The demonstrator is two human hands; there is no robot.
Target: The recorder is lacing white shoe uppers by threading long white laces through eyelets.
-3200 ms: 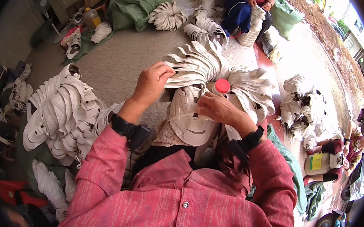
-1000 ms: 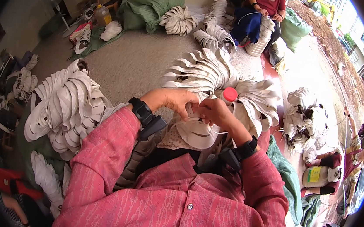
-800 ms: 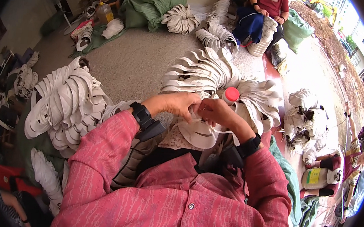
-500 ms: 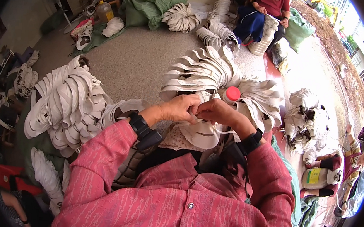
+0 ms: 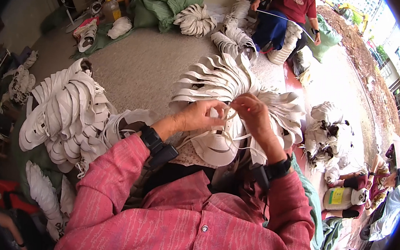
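A white shoe upper [image 5: 214, 148] rests before me, its toe toward my body, with a loose white shoelace [image 5: 238, 139] trailing across it. My left hand [image 5: 202, 115] is closed at the upper's lacing edge, its fingertips partly hidden. Just above and to the right, my right hand [image 5: 255, 116] pinches the lace between thumb and forefinger, a short stretch of it running toward the left fingers. Behind both hands stands a fanned stack of white shoe uppers [image 5: 218, 81].
More uppers are heaped at left [image 5: 66, 112] and in a pile at right [image 5: 329, 132]. A person in a dark red shirt [image 5: 295, 6] sits at the far side holding a white strip. Green sacks [image 5: 165, 6] lie at the back; another person [image 5: 380, 183] is at right.
My right hand has risen and moved right, away from the left, drawing the lace up. It now covers most of the red-capped container. The far person's hands have spread apart.
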